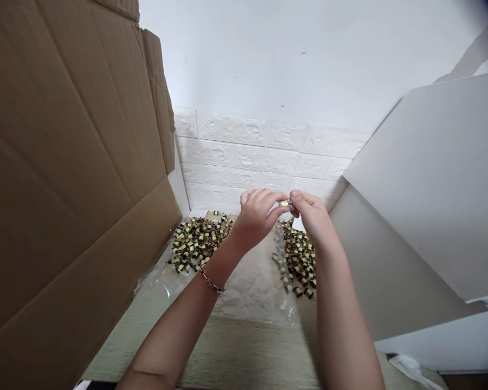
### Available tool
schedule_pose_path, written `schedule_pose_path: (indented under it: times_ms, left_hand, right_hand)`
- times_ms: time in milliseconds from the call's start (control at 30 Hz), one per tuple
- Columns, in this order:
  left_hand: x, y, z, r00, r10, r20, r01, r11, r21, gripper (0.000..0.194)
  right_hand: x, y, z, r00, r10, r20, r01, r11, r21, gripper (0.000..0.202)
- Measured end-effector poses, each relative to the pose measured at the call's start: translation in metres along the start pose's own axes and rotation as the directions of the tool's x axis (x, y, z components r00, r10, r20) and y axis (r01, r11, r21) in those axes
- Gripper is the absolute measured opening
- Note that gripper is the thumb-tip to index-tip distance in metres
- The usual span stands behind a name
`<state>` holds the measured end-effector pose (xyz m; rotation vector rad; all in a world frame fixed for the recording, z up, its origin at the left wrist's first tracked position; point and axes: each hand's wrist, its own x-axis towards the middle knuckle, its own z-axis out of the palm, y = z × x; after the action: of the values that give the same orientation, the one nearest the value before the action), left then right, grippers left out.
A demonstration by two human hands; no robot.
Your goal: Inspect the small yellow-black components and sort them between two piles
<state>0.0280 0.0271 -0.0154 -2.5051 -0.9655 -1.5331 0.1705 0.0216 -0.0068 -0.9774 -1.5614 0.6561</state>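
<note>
A small yellow component with metal pins [284,203] is held up between my two hands, above the middle of the table. My left hand [262,211] pinches its left end between thumb and fingers. My right hand [309,210] has its thumb and fingertips closed on the right end. Below and to the left lies a pile of small yellow-and-black components with thin wires [199,241]. Another pile of similar parts [301,257] lies under my right hand, partly hidden by my right forearm.
Clear plastic sheeting [252,287] covers part of the wooden table [244,352]. A tall cardboard panel [77,162] stands at the left. White panels [431,189] rise at the right. A white brick-patterned wall [236,157] is behind.
</note>
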Motion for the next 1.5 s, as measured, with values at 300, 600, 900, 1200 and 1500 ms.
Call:
schedule_pose_path:
  times_ms: [300,600,900,1200,1500]
  left_hand:
    - [0.001,-0.007,0.001,0.994,0.036,0.105,-0.029,0.997,-0.066,0.016]
    - [0.002,-0.011,-0.004,0.968,0.005,0.252,-0.005,1.0,0.001,0.014]
    - [0.004,-0.011,-0.014,0.949,-0.086,0.303,0.061,0.994,0.09,0.02]
    - [0.002,-0.009,-0.013,0.991,-0.057,0.122,0.042,0.991,0.124,0.016]
    - [0.001,-0.001,-0.014,0.997,0.012,-0.081,0.001,0.988,0.152,0.018]
  right_hand:
    - [-0.004,-0.008,-0.001,0.999,-0.046,0.001,0.044,0.946,-0.322,0.036]
    - [-0.003,-0.011,0.007,0.99,-0.13,0.061,0.138,0.751,-0.646,0.032]
    - [0.0,-0.003,0.023,0.958,-0.28,0.07,0.221,0.558,-0.8,0.028]
    - [0.0,0.0,0.024,0.879,-0.476,-0.031,0.3,0.603,-0.739,0.027]
    - [-0.006,-0.008,0.031,0.82,-0.533,-0.206,0.371,0.771,-0.518,0.025]
